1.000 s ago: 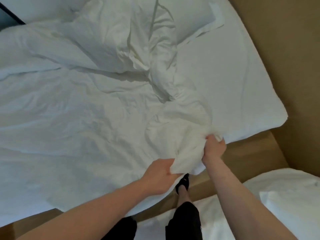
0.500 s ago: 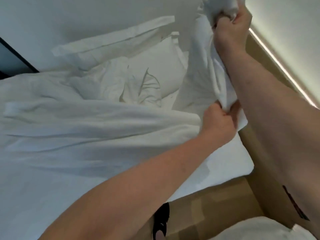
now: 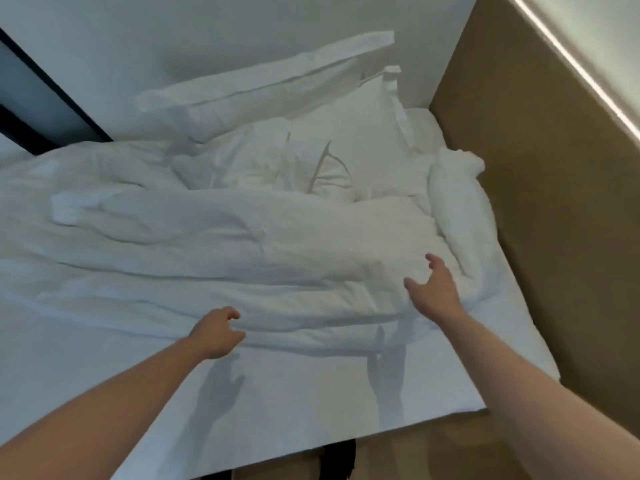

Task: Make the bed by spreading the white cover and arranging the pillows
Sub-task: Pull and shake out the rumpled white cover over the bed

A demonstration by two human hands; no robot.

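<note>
Head view: both hands hover empty above the rumpled white fabric cover (image 3: 214, 244), left hand (image 3: 216, 332) loosely curled, right hand (image 3: 434, 291) spread wide.

Bed (image 3: 311, 403): white fitted sheet bare along the near edge. White cover (image 3: 225, 244) lies crumpled in folds across the middle. Two white pillows (image 3: 363, 143) at the far end, one propped against the wall, one flatter beside it.

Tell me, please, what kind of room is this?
Probably a hotel bedroom: a bed with a rumpled white cover, two pillows against the wall, and a tan panel beside it.
</note>
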